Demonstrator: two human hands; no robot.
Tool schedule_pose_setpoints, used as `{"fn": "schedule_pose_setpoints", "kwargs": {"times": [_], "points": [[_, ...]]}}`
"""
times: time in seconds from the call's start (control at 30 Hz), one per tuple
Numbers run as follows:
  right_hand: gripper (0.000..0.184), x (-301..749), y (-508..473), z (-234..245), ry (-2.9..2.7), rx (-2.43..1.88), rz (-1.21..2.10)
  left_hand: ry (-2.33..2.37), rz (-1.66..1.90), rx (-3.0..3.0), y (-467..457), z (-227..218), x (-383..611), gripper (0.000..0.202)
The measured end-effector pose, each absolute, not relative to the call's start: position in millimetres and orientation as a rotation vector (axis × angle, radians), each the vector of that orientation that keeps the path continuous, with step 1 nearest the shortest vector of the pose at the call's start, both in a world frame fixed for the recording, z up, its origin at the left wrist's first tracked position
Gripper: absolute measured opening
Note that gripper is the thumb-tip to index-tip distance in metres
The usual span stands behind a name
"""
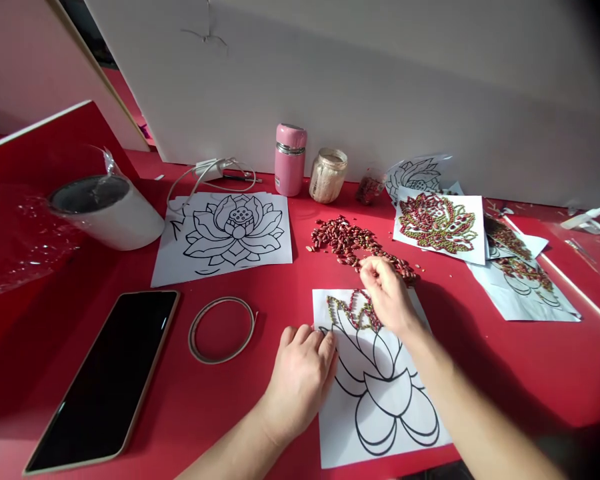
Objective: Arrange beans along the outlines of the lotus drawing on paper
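A sheet with a printed lotus outline (384,393) lies in front of me. Red and green beans (356,312) line some petals near its top. My left hand (304,363) rests at the sheet's left edge, fingers curled and pressed together; whatever is under them is hidden. Over the near end of a loose pile of dark red beans (343,240), my right hand (386,292) is closed in a pinch. Its fingertips hide anything they hold. That hand also covers part of the sheet's upper right.
Left of the sheet lie a tape roll (193,337) and a phone (105,383). Further back are more lotus sheets (235,230), a white roll (115,213), a pink flask (290,163) and a glass jar (329,177). A bean-covered lotus picture (439,223) lies at right.
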State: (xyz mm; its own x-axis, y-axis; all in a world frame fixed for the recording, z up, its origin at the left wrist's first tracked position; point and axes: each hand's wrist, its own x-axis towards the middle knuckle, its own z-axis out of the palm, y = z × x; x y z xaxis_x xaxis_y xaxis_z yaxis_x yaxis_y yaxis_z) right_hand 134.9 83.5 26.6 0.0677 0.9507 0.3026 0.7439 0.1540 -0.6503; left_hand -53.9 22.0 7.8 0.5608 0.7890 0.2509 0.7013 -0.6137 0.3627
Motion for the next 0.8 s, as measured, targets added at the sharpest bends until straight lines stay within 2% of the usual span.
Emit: {"fn": "schedule_pose_setpoints", "kwargs": {"times": [0.17, 0.4, 0.8], "points": [[0.013, 105, 42, 9, -1.817, -1.706, 0.245, 1.254, 0.565, 2.571, 21, 8, -54, 0.018], [0.010, 96, 36, 3, -1.862, -1.862, 0.036, 1.253, 0.582, 2.567, 21, 9, -54, 0.018], [0.010, 93, 37, 5, -1.835, -1.851, 0.013, 1.246, 0.585, 2.573, 21, 8, -53, 0.017]]}}
